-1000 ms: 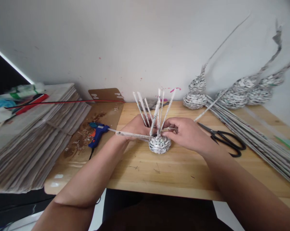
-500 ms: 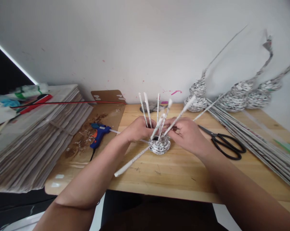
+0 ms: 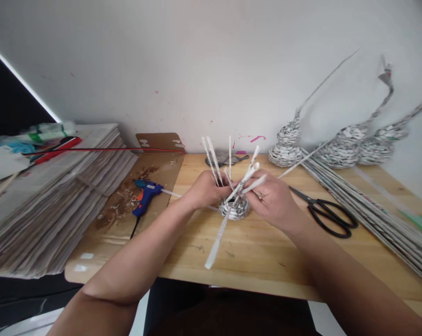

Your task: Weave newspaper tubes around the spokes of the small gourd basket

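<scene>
Flanking one squat, grey-white woven-paper basket (image 3: pixel 236 211) with splayed paper stakes (image 3: pixel 214 158) on the pale wooden table (image 3: pixel 260 252), the left hand (image 3: pixel 208 189) curls (hold untellable); the right hand (image 3: pixel 272 196) pinches one long white tube (image 3: pixel 304 159). Three double-bulbed paper gourds (image 3: pixel 346 145) stand behind.

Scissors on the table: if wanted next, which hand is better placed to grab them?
Probably the right hand: the scissors lie on its side, while the left hand is across the woven piece. Both hands are busy there, though.
</scene>
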The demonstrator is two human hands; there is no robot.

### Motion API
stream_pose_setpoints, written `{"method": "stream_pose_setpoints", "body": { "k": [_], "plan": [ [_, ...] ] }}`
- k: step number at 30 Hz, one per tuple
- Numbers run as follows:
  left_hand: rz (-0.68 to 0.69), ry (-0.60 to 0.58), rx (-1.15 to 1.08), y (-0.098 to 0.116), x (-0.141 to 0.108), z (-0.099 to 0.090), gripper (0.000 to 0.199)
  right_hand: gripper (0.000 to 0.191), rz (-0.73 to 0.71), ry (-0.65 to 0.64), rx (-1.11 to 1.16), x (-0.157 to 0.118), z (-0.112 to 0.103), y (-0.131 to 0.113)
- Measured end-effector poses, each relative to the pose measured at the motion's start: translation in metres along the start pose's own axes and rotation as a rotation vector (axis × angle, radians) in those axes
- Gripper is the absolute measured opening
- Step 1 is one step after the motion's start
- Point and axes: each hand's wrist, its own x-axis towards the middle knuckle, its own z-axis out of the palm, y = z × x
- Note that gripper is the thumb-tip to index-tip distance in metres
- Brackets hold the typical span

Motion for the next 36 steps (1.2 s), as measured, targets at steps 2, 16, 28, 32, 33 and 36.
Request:
{"method": "stream_pose_setpoints", "body": {
  "k": [2,16,28,32,33,36],
  "plan": [
    [0.003,-0.005,0.01,0.0,0.0,0.001,0.019,0.009,0.041,-0.011,0.035,-0.001,0.001,-0.002],
    [0.011,0.03,-0.081,-0.002,0.001,-0.007,0.021,0.014,0.616,0.208,0.506,-0.005,0.025,-0.006],
    [0.14,-0.134,-0.016,-0.006,0.002,-0.007,0.017,0.032,0.804,0.472,1.101,0.003,0.021,0.003],
    [0.151,-0.137,0.016,-0.006,0.003,-0.007,0.016,0.031,0.804,0.403,1.088,0.003,0.024,0.006],
    [0.159,-0.121,0.018,-0.007,0.003,-0.008,0.016,0.032,0.82,0.366,1.061,0.002,0.025,0.007],
    [0.188,-0.096,0.021,-0.009,0.004,-0.011,0.016,0.034,0.837,0.259,0.935,0.0,0.027,0.01]
  ]
}}
